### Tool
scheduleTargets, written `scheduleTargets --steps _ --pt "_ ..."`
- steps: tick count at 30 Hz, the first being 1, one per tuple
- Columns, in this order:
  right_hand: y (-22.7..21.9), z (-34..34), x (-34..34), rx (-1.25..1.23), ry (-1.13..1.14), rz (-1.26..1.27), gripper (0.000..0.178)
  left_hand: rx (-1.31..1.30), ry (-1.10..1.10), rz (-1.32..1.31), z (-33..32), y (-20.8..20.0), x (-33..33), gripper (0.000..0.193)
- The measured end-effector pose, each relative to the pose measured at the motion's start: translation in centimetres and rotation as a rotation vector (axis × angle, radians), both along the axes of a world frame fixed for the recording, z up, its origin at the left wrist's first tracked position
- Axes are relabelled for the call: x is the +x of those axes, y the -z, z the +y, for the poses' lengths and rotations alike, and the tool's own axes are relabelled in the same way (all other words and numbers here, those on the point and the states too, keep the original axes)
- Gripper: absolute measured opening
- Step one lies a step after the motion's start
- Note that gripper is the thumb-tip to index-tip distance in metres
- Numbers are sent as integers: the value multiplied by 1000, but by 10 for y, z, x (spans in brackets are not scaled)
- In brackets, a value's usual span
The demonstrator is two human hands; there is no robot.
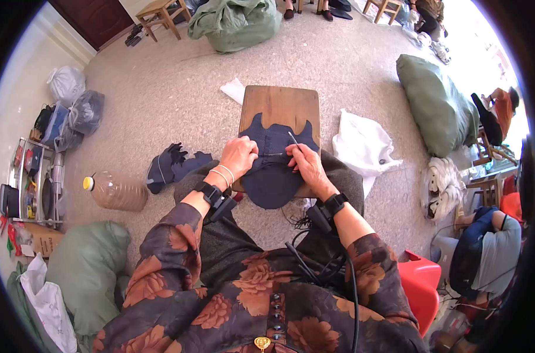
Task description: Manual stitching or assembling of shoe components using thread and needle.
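Lying on the wooden counter (279, 101), the dark blue cloth (271, 189) reaches past its near edge. The right hand (308, 167) has its fingers clamped on a slim tool (294, 140). The left hand (238, 156) curls its fingers at the cloth's left side; whether they grip it, I cannot tell.

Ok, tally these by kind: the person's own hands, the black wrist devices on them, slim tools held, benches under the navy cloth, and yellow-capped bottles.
Bare hands (left hand, right hand): 2
Black wrist devices, one per wrist: 2
Slim tool in the right hand: 1
Wooden bench under the navy cloth: 1
Yellow-capped plastic bottle: 1
Total: 7
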State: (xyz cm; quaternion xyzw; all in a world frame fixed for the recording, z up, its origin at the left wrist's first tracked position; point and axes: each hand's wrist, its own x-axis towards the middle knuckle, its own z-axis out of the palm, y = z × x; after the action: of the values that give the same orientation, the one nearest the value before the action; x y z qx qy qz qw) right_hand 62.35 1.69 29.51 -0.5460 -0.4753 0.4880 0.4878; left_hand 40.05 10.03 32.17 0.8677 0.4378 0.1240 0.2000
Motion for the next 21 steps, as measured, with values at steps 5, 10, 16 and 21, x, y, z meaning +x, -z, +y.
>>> scheduleTargets --steps 5,10,16,21 --pt "-3 1 1 -17 7 -23 31 135 28 5 -7 0 17 11" --pt "-2 0 0 -23 19 -29 30 113 10 -69 -6 4 10 10" --pt "1 1 0 -7 3 -90 28 234 -11 -52 -9 11 11 9" --pt "0 -2 -4 90 33 -223 27 117 -50 -72 -11 4 10 8"
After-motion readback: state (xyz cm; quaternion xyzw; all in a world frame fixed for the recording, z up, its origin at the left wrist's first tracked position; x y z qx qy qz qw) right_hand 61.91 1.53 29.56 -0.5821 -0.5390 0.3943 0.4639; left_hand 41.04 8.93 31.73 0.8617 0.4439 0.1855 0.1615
